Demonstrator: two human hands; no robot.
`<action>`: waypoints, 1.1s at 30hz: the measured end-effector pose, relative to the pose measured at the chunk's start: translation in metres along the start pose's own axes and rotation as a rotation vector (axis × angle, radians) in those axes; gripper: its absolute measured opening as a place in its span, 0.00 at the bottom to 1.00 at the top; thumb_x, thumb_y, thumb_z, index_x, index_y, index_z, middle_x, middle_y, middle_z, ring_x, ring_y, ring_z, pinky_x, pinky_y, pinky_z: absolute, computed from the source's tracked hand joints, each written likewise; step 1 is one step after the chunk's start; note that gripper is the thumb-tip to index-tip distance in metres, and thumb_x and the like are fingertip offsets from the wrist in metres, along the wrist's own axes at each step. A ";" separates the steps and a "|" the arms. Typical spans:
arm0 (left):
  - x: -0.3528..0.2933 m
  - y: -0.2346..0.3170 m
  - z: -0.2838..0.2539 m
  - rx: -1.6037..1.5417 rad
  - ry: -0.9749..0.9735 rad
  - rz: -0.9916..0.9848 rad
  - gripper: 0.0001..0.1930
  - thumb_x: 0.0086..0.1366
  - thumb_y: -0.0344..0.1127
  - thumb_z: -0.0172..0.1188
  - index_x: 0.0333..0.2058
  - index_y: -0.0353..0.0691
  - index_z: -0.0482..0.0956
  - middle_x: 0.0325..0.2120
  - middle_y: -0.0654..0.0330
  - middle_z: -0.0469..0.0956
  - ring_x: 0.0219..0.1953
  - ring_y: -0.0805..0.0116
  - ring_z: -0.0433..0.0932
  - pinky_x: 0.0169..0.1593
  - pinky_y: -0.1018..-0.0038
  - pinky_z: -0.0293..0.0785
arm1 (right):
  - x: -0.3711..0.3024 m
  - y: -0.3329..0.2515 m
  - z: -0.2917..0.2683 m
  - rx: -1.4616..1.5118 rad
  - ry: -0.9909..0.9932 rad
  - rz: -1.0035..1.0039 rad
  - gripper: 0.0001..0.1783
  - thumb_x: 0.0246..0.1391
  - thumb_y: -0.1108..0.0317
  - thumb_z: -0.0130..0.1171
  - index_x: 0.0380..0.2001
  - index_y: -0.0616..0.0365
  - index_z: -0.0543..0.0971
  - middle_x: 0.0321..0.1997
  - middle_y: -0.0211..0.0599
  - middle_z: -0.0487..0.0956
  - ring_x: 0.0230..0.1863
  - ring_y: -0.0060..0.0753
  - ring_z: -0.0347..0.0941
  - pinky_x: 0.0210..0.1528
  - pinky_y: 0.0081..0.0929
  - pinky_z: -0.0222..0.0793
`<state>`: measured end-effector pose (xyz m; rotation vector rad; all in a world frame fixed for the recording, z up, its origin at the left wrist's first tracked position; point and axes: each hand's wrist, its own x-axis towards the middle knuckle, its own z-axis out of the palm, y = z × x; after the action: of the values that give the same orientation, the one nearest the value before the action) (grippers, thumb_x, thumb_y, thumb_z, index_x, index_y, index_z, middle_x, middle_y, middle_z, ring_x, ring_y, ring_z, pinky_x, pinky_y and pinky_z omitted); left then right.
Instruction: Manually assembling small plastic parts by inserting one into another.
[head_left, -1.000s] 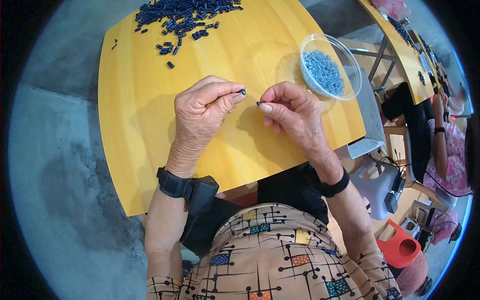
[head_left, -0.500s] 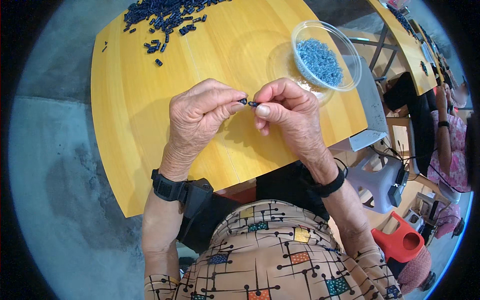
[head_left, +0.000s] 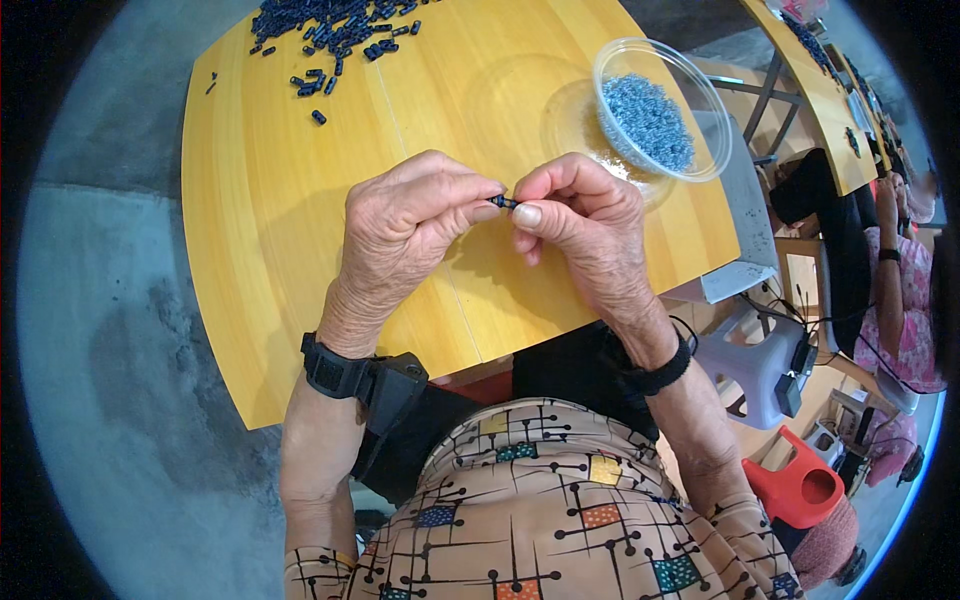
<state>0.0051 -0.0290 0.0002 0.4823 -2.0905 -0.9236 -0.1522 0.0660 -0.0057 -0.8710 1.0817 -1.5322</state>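
Note:
My left hand [head_left: 400, 230] is closed, thumb and forefinger pinching a small black cylindrical piece [head_left: 497, 201]. My right hand [head_left: 592, 220] is closed in the same way on a smaller dark piece [head_left: 511, 204], mostly covered by its fingertips. The two pieces meet end to end above the table; whether one sits inside the other is too small to tell. To the right of my right hand stands a clear round plastic tub [head_left: 718, 150] holding many tiny bluish clear pieces [head_left: 648, 122]. Across the table, a pile of small black cylindrical pieces [head_left: 330, 22] lies scattered.
The yellow wooden table [head_left: 270, 240] has a grey box [head_left: 745, 270] at its right edge. Beyond it are a lilac plastic stool [head_left: 735, 350], a red stool [head_left: 790, 480], cables and another table [head_left: 825, 110]. Another person in a pink patterned top [head_left: 900, 300] sits at the far right.
My hands have come closer together, bringing the gap between the two dark pieces to a close. Both hands keep their pinch. The view has shifted slightly.

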 end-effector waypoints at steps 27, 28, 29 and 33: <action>0.000 0.007 0.001 0.015 -0.098 0.162 0.08 0.47 0.25 0.65 0.29 0.37 0.80 0.23 0.58 0.77 0.25 0.65 0.77 0.28 0.76 0.72 | 0.014 -0.011 -0.015 0.006 -0.264 0.178 0.15 0.44 0.72 0.68 0.36 0.61 0.75 0.29 0.27 0.75 0.29 0.16 0.73 0.29 0.14 0.73; 0.000 0.008 0.002 -0.006 -0.093 0.177 0.10 0.45 0.22 0.65 0.30 0.37 0.81 0.23 0.58 0.77 0.26 0.64 0.77 0.28 0.75 0.73 | 0.014 -0.010 -0.015 0.005 -0.262 0.178 0.15 0.44 0.72 0.68 0.36 0.61 0.75 0.29 0.27 0.75 0.29 0.16 0.73 0.29 0.14 0.73; -0.001 0.008 0.003 -0.009 -0.093 0.177 0.10 0.45 0.22 0.65 0.30 0.37 0.81 0.23 0.58 0.77 0.26 0.64 0.77 0.28 0.75 0.73 | 0.014 -0.009 -0.015 0.021 -0.274 0.172 0.18 0.43 0.72 0.68 0.39 0.61 0.75 0.30 0.26 0.75 0.31 0.16 0.73 0.29 0.14 0.73; -0.001 0.011 0.004 -0.134 -0.085 0.090 0.09 0.48 0.23 0.66 0.31 0.37 0.81 0.25 0.59 0.79 0.27 0.67 0.78 0.30 0.77 0.74 | 0.014 -0.009 -0.017 0.048 -0.315 0.173 0.27 0.41 0.71 0.69 0.48 0.62 0.75 0.29 0.24 0.73 0.32 0.16 0.72 0.30 0.13 0.72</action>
<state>0.0026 -0.0198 0.0061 0.2816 -2.0912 -1.0388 -0.1737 0.0563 -0.0032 -0.9244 0.8631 -1.2251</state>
